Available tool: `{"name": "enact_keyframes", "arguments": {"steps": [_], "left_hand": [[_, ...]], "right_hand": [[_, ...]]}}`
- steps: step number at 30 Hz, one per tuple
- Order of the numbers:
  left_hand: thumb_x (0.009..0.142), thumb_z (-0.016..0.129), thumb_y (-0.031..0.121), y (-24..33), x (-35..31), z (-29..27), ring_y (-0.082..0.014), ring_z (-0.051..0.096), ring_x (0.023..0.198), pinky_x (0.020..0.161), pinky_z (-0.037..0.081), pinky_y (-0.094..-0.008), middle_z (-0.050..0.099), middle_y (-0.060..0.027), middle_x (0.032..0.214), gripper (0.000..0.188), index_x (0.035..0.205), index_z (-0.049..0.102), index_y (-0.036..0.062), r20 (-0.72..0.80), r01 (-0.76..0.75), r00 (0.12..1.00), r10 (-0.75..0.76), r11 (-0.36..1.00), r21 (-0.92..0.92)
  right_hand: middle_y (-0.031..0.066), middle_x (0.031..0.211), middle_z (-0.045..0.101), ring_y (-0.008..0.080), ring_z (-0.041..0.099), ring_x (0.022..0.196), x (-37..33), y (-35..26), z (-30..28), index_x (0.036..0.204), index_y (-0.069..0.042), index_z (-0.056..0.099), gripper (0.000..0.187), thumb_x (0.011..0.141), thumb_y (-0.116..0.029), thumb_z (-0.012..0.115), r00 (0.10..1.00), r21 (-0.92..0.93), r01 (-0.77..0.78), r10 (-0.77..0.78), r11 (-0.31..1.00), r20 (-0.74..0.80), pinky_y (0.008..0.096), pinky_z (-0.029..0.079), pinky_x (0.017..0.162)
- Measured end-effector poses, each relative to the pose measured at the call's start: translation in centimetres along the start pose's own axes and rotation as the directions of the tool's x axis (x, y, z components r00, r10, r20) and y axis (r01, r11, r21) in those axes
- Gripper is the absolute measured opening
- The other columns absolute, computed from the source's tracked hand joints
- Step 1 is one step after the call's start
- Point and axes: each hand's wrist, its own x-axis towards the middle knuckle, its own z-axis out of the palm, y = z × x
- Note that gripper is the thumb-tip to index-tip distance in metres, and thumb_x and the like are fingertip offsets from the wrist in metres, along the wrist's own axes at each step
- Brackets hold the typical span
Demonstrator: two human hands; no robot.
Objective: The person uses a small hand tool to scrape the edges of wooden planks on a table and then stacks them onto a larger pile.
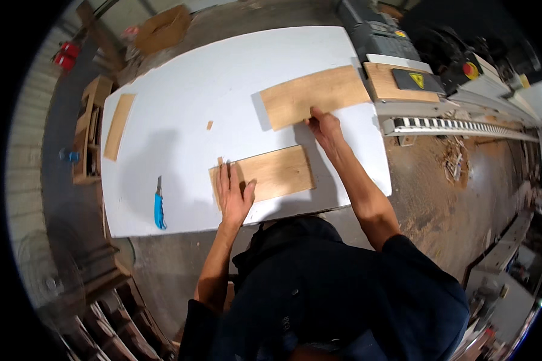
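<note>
Well, from where I stand, the left hand (233,195) lies flat on the left end of the near board (277,174), its fingers stretched out side by side and the thumb spread away, pressing rather than gripping. The right hand (326,127) reaches to the far board (313,93), its fingers drawn narrow and apparently pinching the near edge; how much of the thumb goes beneath, I cannot tell. That far board sits at the right of the white table (174,84), and the shadow beyond its left end suggests it is raised a little.

To handle it well, I'd keep the pinch close to mid-length, so a thin panel doesn't tip or flex, and leave the left palm steady so the near board doesn't skid. Mind the small sliver (220,160) by the left fingertips; trapped underneath, it could tilt a board. The blue-handled knife (159,210), over to the left, seems best kept well clear of both wrists.
</note>
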Motion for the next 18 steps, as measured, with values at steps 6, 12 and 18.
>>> {"name": "enact_keyframes", "arguments": {"steps": [6,12,18], "left_hand": [[0.093,0.059,0.033,3.4,0.1,-0.1,-0.0495,0.025,0.138,0.114,0.020,-0.0533,0.026,-0.0355,0.148,0.072,0.145,0.029,-0.0075,-0.137,0.195,0.967,-0.213,0.972,-0.132],[0.094,0.057,0.033,-1.5,-3.0,1.0,-0.0501,0.028,0.136,0.114,0.022,-0.0523,0.029,-0.0341,0.147,0.069,0.142,0.032,-0.0100,-0.089,0.216,0.972,-0.216,0.976,-0.013],[0.094,0.055,0.034,-2.2,-4.3,0.7,-0.0480,0.020,0.140,0.113,0.015,-0.0590,0.026,-0.0301,0.150,0.064,0.146,0.035,0.0007,-0.080,0.096,0.993,-0.087,0.988,0.123]], "right_hand": [[0.0075,0.089,0.064,0.0185,0.063,0.075,-10.1,7.9,-2.5,0.093,0.001,0.061,0.008,0.095,-0.006,0.059,0.944,0.086,-0.238,0.210,0.967,0.256,0.0319,0.058,0.071],[0.0069,0.091,0.067,0.0204,0.067,0.076,-15.8,12.0,-1.3,0.097,-0.001,0.061,0.010,0.097,-0.009,0.055,0.864,-0.065,-0.453,0.455,0.889,0.215,0.0310,0.060,0.079],[0.0130,0.116,0.064,0.0333,0.064,0.097,-17.8,9.6,-2.5,0.116,0.002,0.061,0.032,0.089,-0.015,0.062,0.778,-0.739,0.627,-0.156,0.246,0.609,0.0376,0.052,0.085]]}}
